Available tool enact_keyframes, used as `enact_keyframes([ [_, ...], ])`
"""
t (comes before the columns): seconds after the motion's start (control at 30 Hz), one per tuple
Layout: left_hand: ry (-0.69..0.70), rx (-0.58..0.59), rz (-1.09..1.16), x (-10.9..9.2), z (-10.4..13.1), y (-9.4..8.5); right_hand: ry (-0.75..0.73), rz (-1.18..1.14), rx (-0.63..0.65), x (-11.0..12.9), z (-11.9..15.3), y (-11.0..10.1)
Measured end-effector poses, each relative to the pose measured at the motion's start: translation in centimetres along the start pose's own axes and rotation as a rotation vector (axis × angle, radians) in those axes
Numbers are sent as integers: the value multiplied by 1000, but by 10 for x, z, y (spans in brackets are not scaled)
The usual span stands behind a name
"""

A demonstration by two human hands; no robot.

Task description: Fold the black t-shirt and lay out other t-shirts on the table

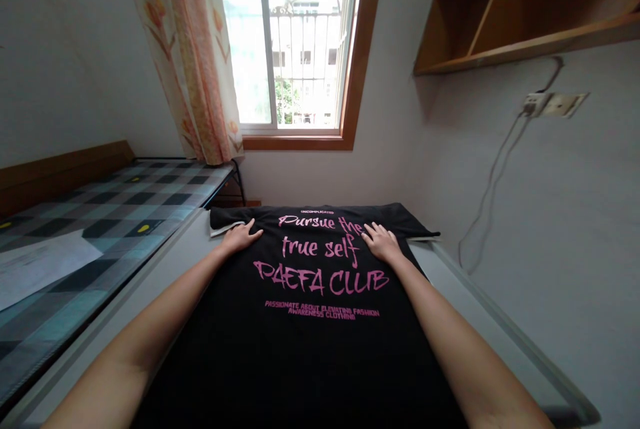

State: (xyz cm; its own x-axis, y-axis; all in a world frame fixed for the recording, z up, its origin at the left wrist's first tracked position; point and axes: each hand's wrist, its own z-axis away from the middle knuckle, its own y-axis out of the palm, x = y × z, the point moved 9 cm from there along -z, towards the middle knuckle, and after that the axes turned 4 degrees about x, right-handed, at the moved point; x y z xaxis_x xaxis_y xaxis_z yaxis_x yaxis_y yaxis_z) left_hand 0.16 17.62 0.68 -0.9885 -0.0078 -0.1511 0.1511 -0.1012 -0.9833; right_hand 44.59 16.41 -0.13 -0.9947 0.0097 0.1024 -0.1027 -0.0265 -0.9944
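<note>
A black T-shirt (310,362) with pink lettering lies spread out on a pale table (480,309), its short sleeves out to both sides at the far end. My left hand (242,237) rests on the shirt near the left sleeve, thumb apart from the fingers. On the other side, my right hand (382,242) lies flat on the cloth beside the top line of lettering, fingers stretched forward. Neither hand grips anything. A light edge shows under each sleeve opening.
To the left stands a bed (170,182) with a checked cover and a sheet of paper (47,265) on it. A curtain (185,49) hangs by the window (305,82). Wooden shelves (450,35) and a socket (555,104) with a hanging cord (493,182) are on the right wall.
</note>
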Motion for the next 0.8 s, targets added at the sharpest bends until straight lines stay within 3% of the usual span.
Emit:
enact_keyframes([
  [0.5,-51,-61,25,5,-56,-4,47,-35,-36,-3,-37,-2],
  [0.8,-47,-162,28,2,-63,-12,34,-37,-69,-5,-51,-4],
])
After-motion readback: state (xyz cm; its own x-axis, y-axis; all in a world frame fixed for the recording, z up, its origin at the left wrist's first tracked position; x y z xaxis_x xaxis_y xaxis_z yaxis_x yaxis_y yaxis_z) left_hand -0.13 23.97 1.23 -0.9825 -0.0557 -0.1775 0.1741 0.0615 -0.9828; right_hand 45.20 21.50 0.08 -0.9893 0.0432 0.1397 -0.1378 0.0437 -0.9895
